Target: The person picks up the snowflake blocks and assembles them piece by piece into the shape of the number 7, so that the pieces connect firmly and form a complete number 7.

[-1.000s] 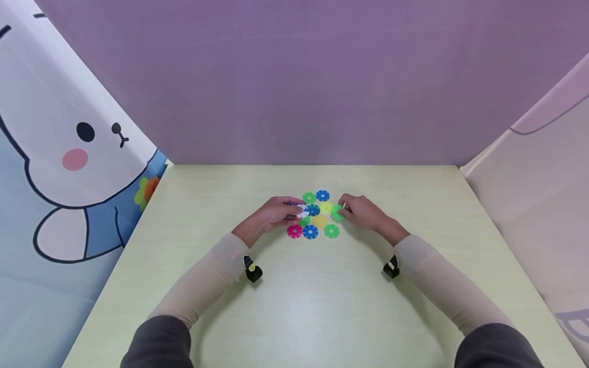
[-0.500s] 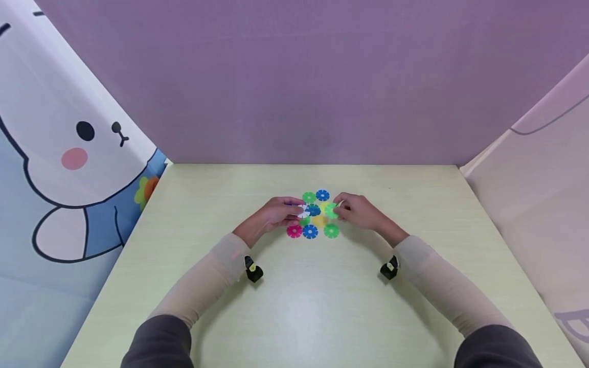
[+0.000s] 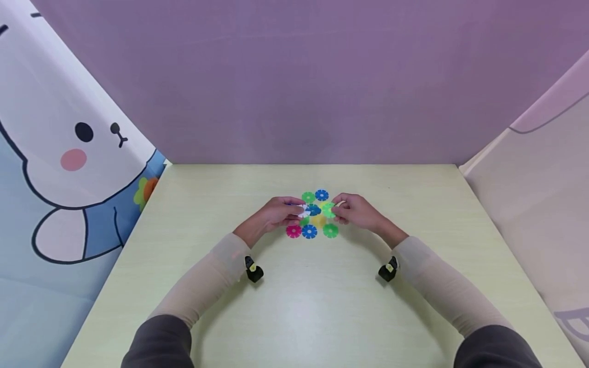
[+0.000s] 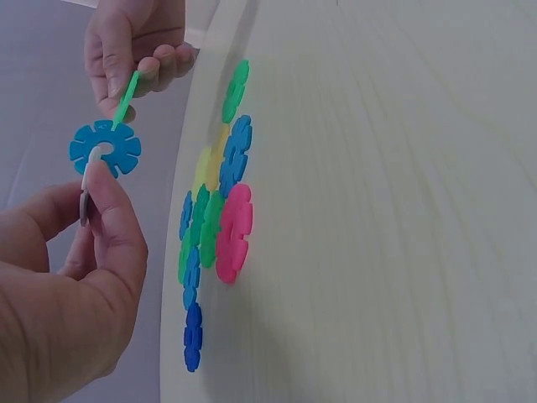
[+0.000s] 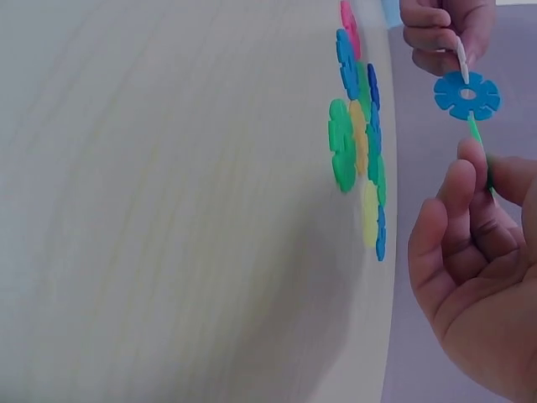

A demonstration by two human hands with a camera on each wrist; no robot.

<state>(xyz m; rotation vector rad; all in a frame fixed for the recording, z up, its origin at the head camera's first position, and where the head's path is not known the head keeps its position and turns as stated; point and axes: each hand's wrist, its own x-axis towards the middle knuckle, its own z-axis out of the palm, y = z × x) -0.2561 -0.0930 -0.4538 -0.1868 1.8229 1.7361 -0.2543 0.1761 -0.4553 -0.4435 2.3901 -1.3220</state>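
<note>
In the left wrist view my left hand pinches a white notched disc, whose edge meets a blue disc. My right hand pinches a green disc between thumb and index finger in the right wrist view. That green disc, seen edge-on, touches the opposite side of the blue disc; whether it sits inside a notch I cannot tell. All three are held above the table, the blue one between the white and the green. Seen from the head, both hands face each other over the discs.
Several loose discs lie flat beneath and around the hands: a pink one, a blue one and a green one at the near side, another green and blue at the far side. A purple panel stands behind the table.
My right hand has moved left with the green disc, bringing it up against the blue disc. My left hand has stayed nearly still, holding the white disc.
</note>
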